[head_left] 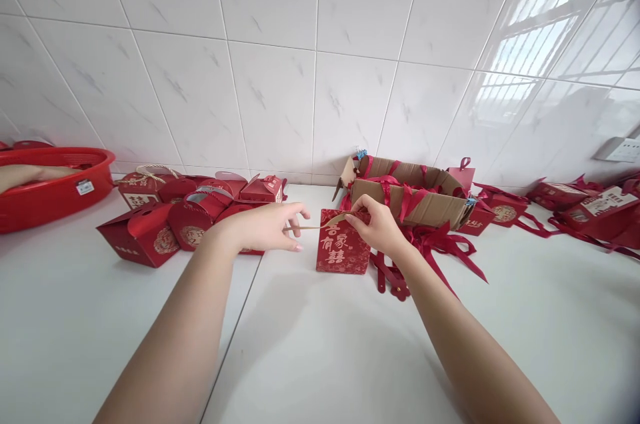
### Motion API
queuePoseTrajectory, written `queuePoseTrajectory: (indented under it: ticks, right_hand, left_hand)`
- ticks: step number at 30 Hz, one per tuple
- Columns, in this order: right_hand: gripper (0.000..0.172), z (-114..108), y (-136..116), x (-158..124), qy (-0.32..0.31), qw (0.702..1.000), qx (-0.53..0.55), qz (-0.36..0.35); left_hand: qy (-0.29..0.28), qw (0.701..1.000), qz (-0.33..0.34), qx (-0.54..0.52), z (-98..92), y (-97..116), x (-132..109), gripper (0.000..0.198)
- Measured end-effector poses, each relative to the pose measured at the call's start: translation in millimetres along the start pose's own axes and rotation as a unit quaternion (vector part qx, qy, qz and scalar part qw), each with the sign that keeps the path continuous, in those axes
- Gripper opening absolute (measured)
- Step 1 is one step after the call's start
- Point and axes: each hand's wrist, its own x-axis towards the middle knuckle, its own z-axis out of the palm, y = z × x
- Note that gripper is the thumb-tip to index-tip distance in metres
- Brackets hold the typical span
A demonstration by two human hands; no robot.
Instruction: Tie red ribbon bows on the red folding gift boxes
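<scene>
A small red gift box (343,251) with gold characters stands upright on the white counter in the middle. A thin tan cord (320,225) stretches across its top. My left hand (267,227) pinches the cord's left end, just left of the box. My right hand (376,224) pinches the cord's other end at the box's top right edge. Both hands are closed on the cord.
Several folded red gift boxes (190,211) lie at the left. A red plastic basin (53,185) sits far left. A cardboard box (410,194) with red ribbons (440,244) stands behind my right hand. More red boxes (585,207) lie at the far right. A tiled wall rises behind.
</scene>
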Motion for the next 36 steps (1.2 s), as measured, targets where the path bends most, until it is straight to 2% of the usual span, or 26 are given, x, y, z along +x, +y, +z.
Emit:
queuePoseTrajectory:
  ticks: [4, 5, 8, 11, 12, 14, 16, 18, 20, 22, 26, 31, 33, 36]
  right_hand:
    - [0.014, -1, 1, -1, -0.002, 1.000, 0.003, -0.001]
    - [0.014, -1, 1, -1, -0.004, 1.000, 0.005, -0.001]
    - [0.013, -1, 1, -1, -0.008, 1.000, 0.010, 0.004]
    - [0.013, -1, 1, -1, -0.013, 1.000, 0.011, -0.002]
    - [0.012, -1, 0, -1, -0.014, 1.000, 0.007, -0.009]
    - [0.012, 0, -3, -2, -0.015, 0.999, -0.007, -0.038]
    - [0.011, 1, -10, -5, -0.014, 0.996, -0.023, -0.088]
    - [0.011, 2, -17, -7, -0.013, 0.989, -0.035, -0.144]
    - [0.011, 3, -24, -10, -0.013, 0.981, -0.044, -0.190]
    - [0.012, 4, -29, -12, -0.015, 0.973, -0.058, -0.222]
    - [0.015, 2, -34, -14, -0.008, 0.960, -0.086, -0.266]
    - [0.015, -3, -35, -15, 0.010, 0.952, -0.082, -0.295]
    - [0.015, -5, -36, -16, 0.011, 0.952, -0.081, -0.296]
    - [0.017, -6, -38, -17, 0.014, 0.951, -0.080, -0.299]
  left_hand:
    - [-0.018, 0.998, -0.025, 0.048, 10.9, 13, 5, 0.016]
    - [-0.014, 0.998, -0.024, 0.051, 11.0, 16, 5, 0.015]
    - [0.010, 0.999, -0.007, 0.046, 5.2, 18, 0, 0.029]
    - [0.029, 0.999, -0.003, 0.026, -2.1, 14, -4, 0.027]
    - [0.053, 0.999, -0.001, 0.009, -3.2, 13, -4, 0.026]
    - [0.145, 0.988, 0.014, -0.045, -2.5, 14, -1, 0.026]
    - [0.257, 0.958, 0.044, -0.121, 1.5, 20, 3, 0.031]
    - [0.341, 0.917, 0.085, -0.187, 6.8, 28, 6, 0.036]
    - [0.396, 0.884, 0.127, -0.213, 10.7, 35, 8, 0.049]
    - [0.424, 0.868, 0.166, -0.198, 11.9, 39, 7, 0.057]
    - [0.378, 0.888, 0.220, -0.139, 9.6, 39, 1, 0.031]
    - [0.371, 0.886, 0.238, -0.146, 11.7, 41, -2, 0.048]
    - [0.360, 0.889, 0.244, -0.143, 13.9, 42, -1, 0.033]
    - [0.307, 0.913, 0.243, -0.114, 15.3, 43, 0, 0.007]
